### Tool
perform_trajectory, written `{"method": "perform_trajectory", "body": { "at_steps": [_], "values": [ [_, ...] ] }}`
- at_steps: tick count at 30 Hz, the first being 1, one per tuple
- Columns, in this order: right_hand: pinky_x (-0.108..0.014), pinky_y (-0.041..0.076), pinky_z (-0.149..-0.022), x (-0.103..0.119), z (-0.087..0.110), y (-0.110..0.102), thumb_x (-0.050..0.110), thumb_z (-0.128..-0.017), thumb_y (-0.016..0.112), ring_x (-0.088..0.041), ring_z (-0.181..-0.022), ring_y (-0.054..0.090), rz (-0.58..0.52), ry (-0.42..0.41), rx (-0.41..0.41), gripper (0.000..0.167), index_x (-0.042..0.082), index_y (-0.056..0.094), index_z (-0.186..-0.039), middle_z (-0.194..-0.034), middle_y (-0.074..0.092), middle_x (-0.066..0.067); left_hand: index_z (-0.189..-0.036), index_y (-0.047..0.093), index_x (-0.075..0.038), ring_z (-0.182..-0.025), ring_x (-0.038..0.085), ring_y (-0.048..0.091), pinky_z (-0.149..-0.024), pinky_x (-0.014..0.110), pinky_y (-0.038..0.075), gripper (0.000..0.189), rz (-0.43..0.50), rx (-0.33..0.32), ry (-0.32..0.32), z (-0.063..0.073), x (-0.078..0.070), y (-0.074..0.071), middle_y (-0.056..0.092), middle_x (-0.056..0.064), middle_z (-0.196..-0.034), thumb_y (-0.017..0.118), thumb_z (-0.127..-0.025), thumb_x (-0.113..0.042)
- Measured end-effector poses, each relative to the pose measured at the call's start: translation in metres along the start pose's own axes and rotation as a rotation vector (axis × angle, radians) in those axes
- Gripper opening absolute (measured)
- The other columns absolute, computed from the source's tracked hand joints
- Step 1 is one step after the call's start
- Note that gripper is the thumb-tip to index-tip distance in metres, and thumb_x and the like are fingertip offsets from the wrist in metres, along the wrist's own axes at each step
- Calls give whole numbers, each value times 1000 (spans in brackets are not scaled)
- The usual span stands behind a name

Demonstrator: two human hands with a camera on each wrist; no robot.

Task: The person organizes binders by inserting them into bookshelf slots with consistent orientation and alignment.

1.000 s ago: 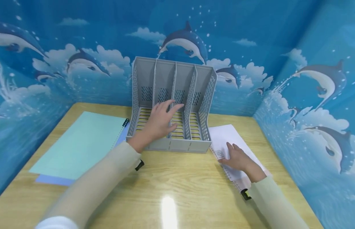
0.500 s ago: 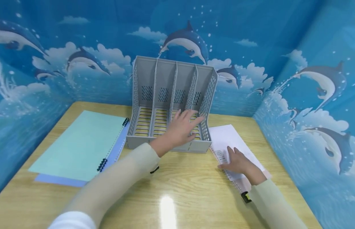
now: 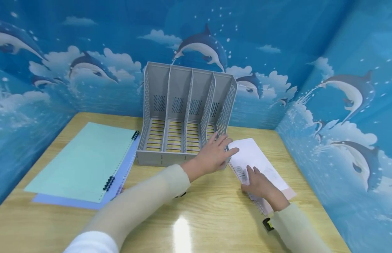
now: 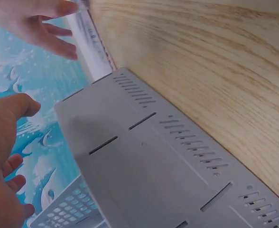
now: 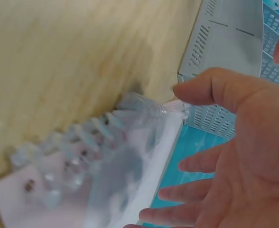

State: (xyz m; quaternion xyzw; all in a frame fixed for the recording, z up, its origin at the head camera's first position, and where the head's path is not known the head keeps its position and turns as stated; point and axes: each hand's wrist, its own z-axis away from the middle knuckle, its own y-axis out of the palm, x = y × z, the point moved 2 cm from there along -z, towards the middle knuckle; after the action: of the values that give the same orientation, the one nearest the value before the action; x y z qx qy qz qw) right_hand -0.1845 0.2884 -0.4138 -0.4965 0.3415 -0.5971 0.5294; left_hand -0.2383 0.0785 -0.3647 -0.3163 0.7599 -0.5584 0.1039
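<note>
Head view: fingers spread near a grey file organizer [image 3: 178, 84] and a spiral notebook [image 3: 254, 153]

Left hand [image 3: 214, 154], fingers apart, is at the organizer's front right corner; right hand [image 3: 261, 183], fingers also apart, is over the white notebook, contact unclear. Wood-grain bench [image 3: 211, 214] stretches before the organizer.

Left wrist view: smooth plastic, slotted, its straight edge along the wood.

Right wrist view: clear coils line the notebook's rounded pinkish cover.
</note>
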Motion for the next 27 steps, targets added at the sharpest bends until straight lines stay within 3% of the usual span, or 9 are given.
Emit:
{"method": "perform_trajectory", "body": {
  "at_steps": [9, 16, 22, 27],
  "values": [
    [-65, 31, -107, 6, 6, 12, 22, -86, 58, -60, -131, 28, 11, -8, -3, 79, -20, 23, -143, -142, 22, -48, -142, 43, -24, -143, 28, 28, -120, 51, 14, 55, -83, 99, 77, -12, -15, 13, 43, 5, -147, 64, -92, -34],
    [-65, 32, -106, 9, 6, 15, 22, -86, 57, -61, -128, 31, 51, -11, -11, 75, -21, 27, -140, -139, 26, -49, -145, 43, -19, -145, 26, 27, -121, 46, 10, 54, -200, 149, 198, -21, -28, 23, 41, 5, -151, 56, -96, -37],
    [-63, 28, -109, 8, 10, 18, 20, -87, 56, -62, -129, 29, 53, -15, -5, 71, -24, 31, -137, -137, 28, -50, -144, 44, -20, -143, 23, 30, -122, 42, 11, 40, -319, 225, 317, -33, -39, 36, 47, 0, -146, 41, -104, -24],
    [-61, 31, -109, 11, 6, 17, 20, -86, 56, -59, -128, 34, 82, -56, -8, 69, -22, 34, -136, -135, 33, -49, -140, 49, -20, -139, 19, 37, -122, 42, 12, 37, -358, 282, 378, -38, -48, 44, 53, -3, -140, 43, -104, -22]
  ]
}}
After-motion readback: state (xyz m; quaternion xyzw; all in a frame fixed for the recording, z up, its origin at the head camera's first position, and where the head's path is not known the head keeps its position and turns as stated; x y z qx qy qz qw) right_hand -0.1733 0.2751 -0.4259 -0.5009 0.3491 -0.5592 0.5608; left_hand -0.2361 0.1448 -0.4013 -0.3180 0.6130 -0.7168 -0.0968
